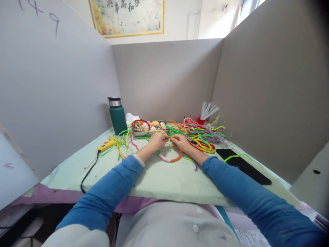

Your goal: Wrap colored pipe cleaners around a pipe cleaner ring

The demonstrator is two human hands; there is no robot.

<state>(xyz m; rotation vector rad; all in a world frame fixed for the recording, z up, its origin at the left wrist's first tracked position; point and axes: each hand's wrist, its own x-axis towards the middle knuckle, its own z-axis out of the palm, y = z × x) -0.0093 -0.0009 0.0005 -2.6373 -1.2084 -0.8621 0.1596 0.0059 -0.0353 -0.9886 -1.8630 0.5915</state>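
My left hand and my right hand meet over the middle of the table, fingertips nearly touching. Both are closed in a pinch on a thin yellow-green pipe cleaner, mostly covered by the fingers. Just below them is a ring wrapped in pipe cleaner, with green, pink and orange sections; its upper part is hidden by my hands. Whether the pinched strand is joined to the ring I cannot tell. Short green and purple pipe cleaner pieces lie beside my right wrist.
A heap of coloured pipe cleaners spreads at the back right, before a red cup of white sticks. Behind my hands stands a metal tray of shells. Leftward are a green bottle and a corded yellow glue gun; rightward, a black slab.
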